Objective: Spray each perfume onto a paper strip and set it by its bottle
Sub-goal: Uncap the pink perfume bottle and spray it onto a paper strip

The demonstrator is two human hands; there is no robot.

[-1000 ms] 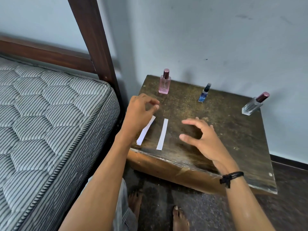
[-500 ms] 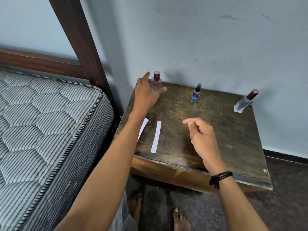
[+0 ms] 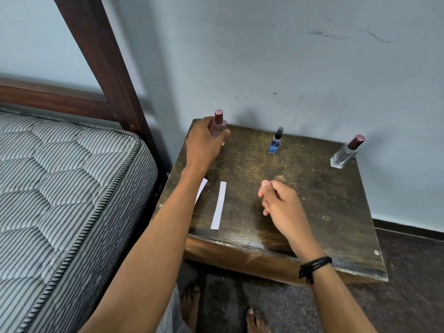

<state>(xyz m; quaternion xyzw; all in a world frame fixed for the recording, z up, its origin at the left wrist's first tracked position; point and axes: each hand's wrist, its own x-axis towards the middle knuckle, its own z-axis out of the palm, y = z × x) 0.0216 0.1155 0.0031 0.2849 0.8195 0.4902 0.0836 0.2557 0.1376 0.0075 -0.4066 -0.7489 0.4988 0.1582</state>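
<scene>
I am closing my left hand [image 3: 204, 143] around the pink bottle [image 3: 219, 128] at the back corner of the table [image 3: 312, 203] nearest the bed; I judge it small, light, hard glass, a bit slippery, so I am holding its flat body, not the cap; inside, pale liquid, level unclear; my right hand [image 3: 280, 203] is loosely curled and holding nothing, hovering just beside the paper strip [image 3: 219, 205] near the table's front edge.

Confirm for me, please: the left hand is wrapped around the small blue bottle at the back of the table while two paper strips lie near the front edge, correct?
Not quite. In the head view the left hand is around the pink bottle; the blue bottle stands untouched. The paper strips do lie near the table front.
</scene>
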